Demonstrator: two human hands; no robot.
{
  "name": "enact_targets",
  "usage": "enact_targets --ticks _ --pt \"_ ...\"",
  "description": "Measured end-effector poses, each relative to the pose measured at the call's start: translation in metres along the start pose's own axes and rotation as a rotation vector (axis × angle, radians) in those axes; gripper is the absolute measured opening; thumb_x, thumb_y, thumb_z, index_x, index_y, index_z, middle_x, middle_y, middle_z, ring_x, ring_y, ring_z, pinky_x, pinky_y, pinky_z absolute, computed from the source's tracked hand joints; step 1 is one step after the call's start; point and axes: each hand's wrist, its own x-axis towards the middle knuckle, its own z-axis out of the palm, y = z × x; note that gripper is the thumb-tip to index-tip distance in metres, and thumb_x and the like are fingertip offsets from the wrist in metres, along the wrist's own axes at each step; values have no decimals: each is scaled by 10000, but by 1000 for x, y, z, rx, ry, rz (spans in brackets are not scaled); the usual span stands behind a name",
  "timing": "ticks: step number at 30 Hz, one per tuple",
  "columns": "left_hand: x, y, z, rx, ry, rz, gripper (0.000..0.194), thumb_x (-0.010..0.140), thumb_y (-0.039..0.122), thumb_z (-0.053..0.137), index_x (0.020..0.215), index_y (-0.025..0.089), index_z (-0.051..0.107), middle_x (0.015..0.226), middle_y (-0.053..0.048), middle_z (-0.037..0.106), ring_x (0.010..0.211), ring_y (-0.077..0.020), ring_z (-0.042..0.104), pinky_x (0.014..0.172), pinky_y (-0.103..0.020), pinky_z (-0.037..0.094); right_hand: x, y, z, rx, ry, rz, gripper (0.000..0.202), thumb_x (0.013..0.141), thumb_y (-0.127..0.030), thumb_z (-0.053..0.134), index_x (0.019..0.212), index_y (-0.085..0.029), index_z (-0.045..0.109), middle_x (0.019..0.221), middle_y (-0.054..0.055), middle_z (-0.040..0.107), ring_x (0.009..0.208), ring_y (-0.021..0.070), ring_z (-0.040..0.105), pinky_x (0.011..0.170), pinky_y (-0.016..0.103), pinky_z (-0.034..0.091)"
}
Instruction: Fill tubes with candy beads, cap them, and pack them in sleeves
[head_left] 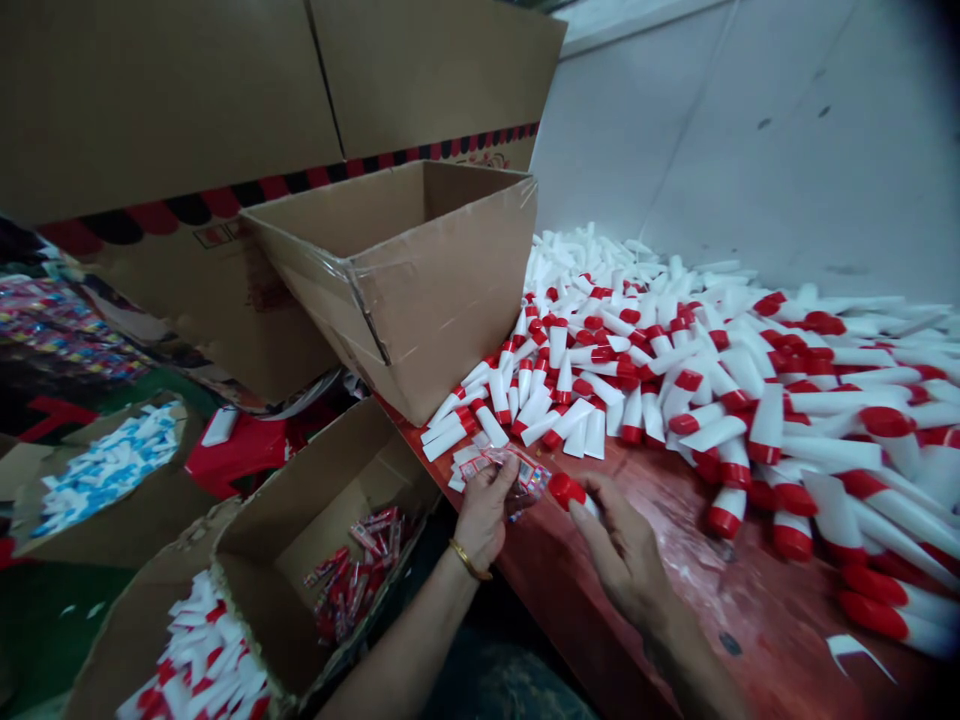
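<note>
My left hand (484,510), with a gold bangle at the wrist, pinches a clear printed plastic wrapper (531,476) over the edge of the red table (592,590). Just to its right, my right hand (619,540) holds a white tube with a red cap (565,490), the cap pointing toward the wrapper. Behind both hands lies a large heap of white tubes with red caps (645,350).
An open cardboard box (450,280) stands on the table's left part. Lower left, another carton (315,480) holds red wrapped packets (352,590). Beside it are more red-capped tubes (206,650) and a box of blue-and-white pieces (112,470). A grey wall (750,150) rises behind.
</note>
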Motion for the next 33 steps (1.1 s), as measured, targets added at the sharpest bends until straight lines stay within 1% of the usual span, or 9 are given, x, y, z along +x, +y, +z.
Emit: enact_targets --ticks 4,9,16,20,22,25,28,30,33 --pt "-5 -1 1 21 -47 6 404 608 470 711 778 133 567 640 4 608 557 -105 569 545 -219 448 -4 -5 4 -291 50 -122 250 835 -327 492 1017 -164 549 911 66 632 752 175 609 643 267 473" --pt "-10 -2 4 8 -56 -23 418 631 493 682 805 143 534 645 -5 615 572 -119 587 565 -227 452 -4 -1 11 -384 95 -120 244 824 -332 511 1002 -173 565 910 68 639 758 181 623 619 265 490" --pt "-9 -11 7 151 -125 50 435 565 469 734 746 106 579 635 -10 602 545 -104 534 543 -224 415 5 0 23 -341 97 -177 223 849 -271 480 1029 -152 540 912 86 617 820 188 597 692 290 493" --pt "-4 -1 6 104 -76 74 411 580 439 737 781 111 594 661 -8 605 566 -94 531 565 -217 408 8 1 17 -193 17 -101 334 827 -303 509 1126 -154 494 1015 97 602 878 196 585 736 304 492" --pt "-3 5 5 56 -63 56 411 581 435 737 808 124 593 699 -10 614 577 -92 537 556 -210 403 3 4 9 -145 -64 -27 298 848 -330 480 1086 -158 526 902 68 630 737 165 601 619 255 490" --pt "-5 2 4 41 -70 20 414 554 428 756 779 127 582 704 -11 612 579 -89 537 541 -200 400 -6 9 2 -182 -120 -19 272 892 -312 384 833 -163 603 589 3 577 488 123 534 454 212 408" --pt "-11 -13 7 119 -161 -6 399 593 448 727 762 116 586 686 -21 613 572 -92 533 553 -212 416 -8 11 6 -137 -71 -46 304 887 -318 387 786 -158 626 636 26 620 535 132 576 507 209 439" --pt "-13 -20 9 164 -209 23 389 630 458 698 771 109 598 713 -39 625 625 -112 557 610 -233 436 -6 11 11 -56 -58 16 317 877 -354 411 793 -157 645 691 38 652 584 141 606 541 205 463" --pt "-11 -18 10 128 -163 105 428 637 446 700 894 118 599 845 -69 649 772 -150 589 719 -256 441 -4 12 16 21 -62 137 336 854 -413 455 787 -158 663 604 14 634 516 134 588 483 194 453"
